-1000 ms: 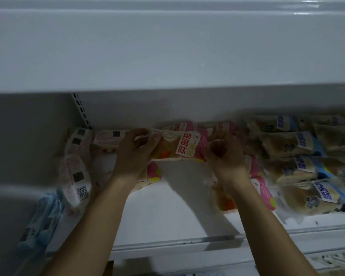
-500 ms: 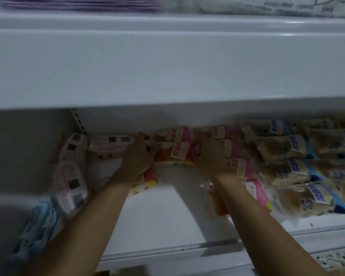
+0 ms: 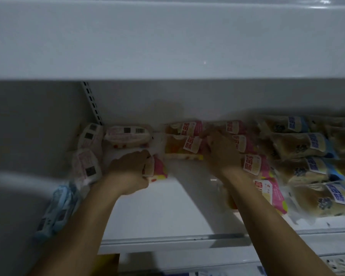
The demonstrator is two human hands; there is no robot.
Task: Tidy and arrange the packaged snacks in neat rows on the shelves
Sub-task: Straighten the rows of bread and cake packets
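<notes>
- The left hand (image 3: 130, 172) has its fingers curled round a pink snack pack (image 3: 155, 170), gripping it at its left end, low on the white shelf (image 3: 163, 212).
- The right hand (image 3: 220, 154) rests farther back, fingers bent against the right edge of a pink-labelled pack (image 3: 182, 145); motion blur hides whether it pinches the wrapper or only presses on it, so its grip cannot be told.
- That pack lies just in front of another of the same kind (image 3: 184, 127), set against the back wall; the two form a short column between the hands.
- Right of the right hand, a row of pink packs (image 3: 253, 166) runs from the back wall toward the shelf's front edge, each overlapping the next.
- Further right, blue-labelled bread packs (image 3: 303, 145) lie in rows of their own, touching the pink row.
- Left of the left hand, a white pack with barcodes (image 3: 127, 135) lies face down at the back, and two more white packs (image 3: 86, 166) lean along the side wall.
- A pale blue pack (image 3: 58, 210) hangs over the shelf's left front corner, tilted downward.
- A slotted upright (image 3: 93, 103) runs up the back corner, and the shelf above (image 3: 167, 40) spans the top of the view.
- Both forearms reach in from below, well apart.
</notes>
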